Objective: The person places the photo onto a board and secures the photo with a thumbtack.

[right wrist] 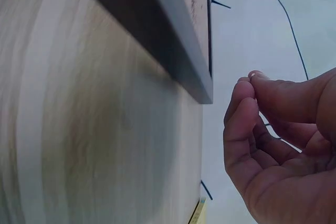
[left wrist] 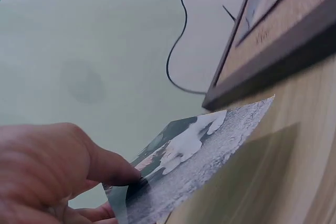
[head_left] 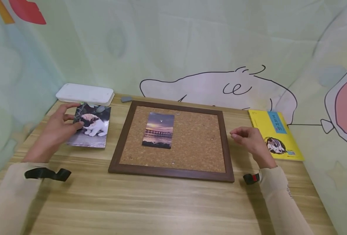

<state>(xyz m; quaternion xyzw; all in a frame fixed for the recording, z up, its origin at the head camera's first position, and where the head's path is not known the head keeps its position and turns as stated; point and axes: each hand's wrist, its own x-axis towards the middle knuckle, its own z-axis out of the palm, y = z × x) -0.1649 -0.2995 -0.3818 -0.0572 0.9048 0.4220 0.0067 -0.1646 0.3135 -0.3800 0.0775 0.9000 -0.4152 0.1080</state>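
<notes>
My left hand (head_left: 57, 125) holds a cat photo (head_left: 98, 129) by its left edge, thumb on the picture side. In the left wrist view, the photo (left wrist: 181, 161) is tilted above the tabletop, its far corner near the frame. A brown-framed corkboard (head_left: 200, 143) lies in the middle, with a sunset pier photo (head_left: 158, 132) pinned to its left half. Several small clear pins, one a pushpin (head_left: 173, 162), are in the cork. Right of the frame, my right hand (head_left: 248, 138) is raised with thumb and forefinger pinched together. A tiny pale object (right wrist: 253, 75) shows between those fingertips (right wrist: 244, 83).
A white case (head_left: 85, 93) stands at the back left, with a small grey block (head_left: 126, 99) beside it. The yellow book (head_left: 288, 137) lies at the right, partly behind my right hand. A printed curtain (head_left: 191, 42) hangs along the table's back edge.
</notes>
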